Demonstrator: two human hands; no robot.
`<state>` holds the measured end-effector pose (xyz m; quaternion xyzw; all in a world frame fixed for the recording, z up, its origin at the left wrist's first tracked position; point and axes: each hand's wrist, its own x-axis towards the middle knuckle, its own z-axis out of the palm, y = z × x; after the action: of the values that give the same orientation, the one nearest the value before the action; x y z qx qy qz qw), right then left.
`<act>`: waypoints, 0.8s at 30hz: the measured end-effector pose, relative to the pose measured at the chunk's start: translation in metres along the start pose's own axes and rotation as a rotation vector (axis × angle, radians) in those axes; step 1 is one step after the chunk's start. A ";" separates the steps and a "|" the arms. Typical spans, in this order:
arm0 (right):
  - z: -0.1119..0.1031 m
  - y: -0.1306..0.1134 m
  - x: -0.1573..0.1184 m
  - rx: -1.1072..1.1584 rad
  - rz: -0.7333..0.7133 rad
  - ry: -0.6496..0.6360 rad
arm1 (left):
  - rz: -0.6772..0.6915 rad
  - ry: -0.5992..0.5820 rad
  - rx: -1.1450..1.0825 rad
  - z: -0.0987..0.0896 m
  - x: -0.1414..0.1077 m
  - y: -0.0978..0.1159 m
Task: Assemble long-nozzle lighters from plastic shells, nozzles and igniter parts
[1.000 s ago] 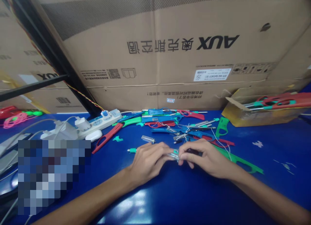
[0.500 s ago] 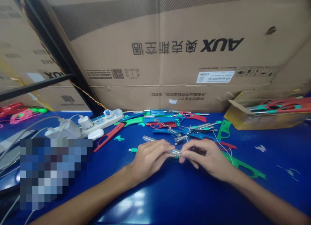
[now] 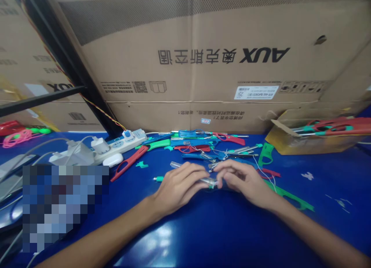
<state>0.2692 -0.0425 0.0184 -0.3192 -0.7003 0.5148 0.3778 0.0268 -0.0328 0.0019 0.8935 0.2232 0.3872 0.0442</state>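
Observation:
My left hand [image 3: 184, 185] is closed round a slim metal tube with a clear part [image 3: 209, 180] at its right end. The teal tip [image 3: 158, 178] of the tube sticks out on the left of that hand. My right hand [image 3: 242, 181] has its fingers curled at the clear end; whether they pinch something small there cannot be made out. Just behind my left hand lies a loose clear piece [image 3: 175, 165]. Blue, red and green lighter shells [image 3: 189, 142] with metal rods lie in a heap behind both hands.
An open carton [image 3: 282, 142] of red lighters stands at the back right. A power strip [image 3: 116, 146] with white plugs lies at the left, near a red shell [image 3: 127, 165]. Green shells [image 3: 295, 198] lie beside my right forearm. A large cardboard sheet [image 3: 203, 75] stands behind.
My right hand has lifted slightly, and its fingers have shifted at the clear end. My left hand keeps its hold on the tube. The camera view has moved a little.

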 end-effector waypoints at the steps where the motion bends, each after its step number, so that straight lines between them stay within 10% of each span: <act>1: -0.002 0.000 0.000 -0.015 -0.012 -0.008 | 0.011 -0.008 0.002 -0.001 0.001 0.001; 11: 0.006 -0.004 0.004 -0.306 -0.244 -0.086 | 0.028 -0.055 0.076 0.004 -0.001 0.003; 24: -0.030 -0.018 0.001 -0.308 -0.017 0.109 | -0.222 -0.238 0.178 -0.001 0.000 -0.009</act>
<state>0.2931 -0.0318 0.0414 -0.3948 -0.7522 0.3800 0.3660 0.0227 -0.0248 0.0001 0.9032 0.3472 0.2500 0.0337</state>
